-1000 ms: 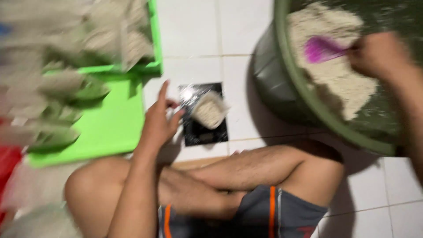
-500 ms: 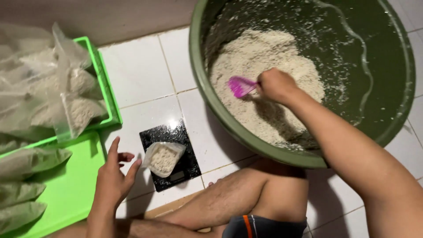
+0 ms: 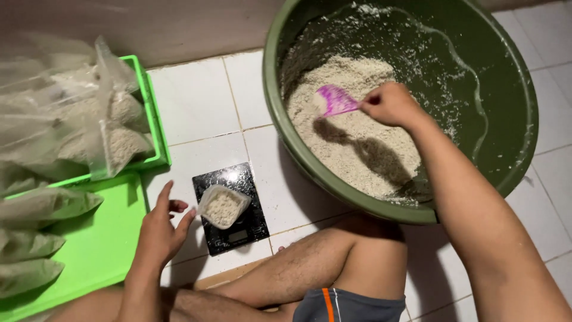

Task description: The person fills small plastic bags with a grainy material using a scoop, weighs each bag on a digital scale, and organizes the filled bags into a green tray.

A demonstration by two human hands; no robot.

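My right hand [image 3: 390, 104] grips the handle of a pink plastic scoop [image 3: 335, 99], whose blade rests on a heap of pale grain [image 3: 351, 143] inside a large green basin [image 3: 518, 89]. My left hand [image 3: 159, 229] is open, fingers spread, its fingertips touching the rim of a small clear plastic bag [image 3: 223, 206] partly filled with the same grain. That bag stands open on a black kitchen scale [image 3: 241, 229] on the white tiled floor [image 3: 196, 113].
At the left lie bright green trays [image 3: 101, 244] with several filled clear bags of grain [image 3: 89, 125] stacked on them. My bare legs [image 3: 310, 268] are folded below the scale, close to the basin's near rim.
The view has swung and steadied over the basin. My right hand has kept the scoop in the grain. My left hand has stayed by the bag on the scale.
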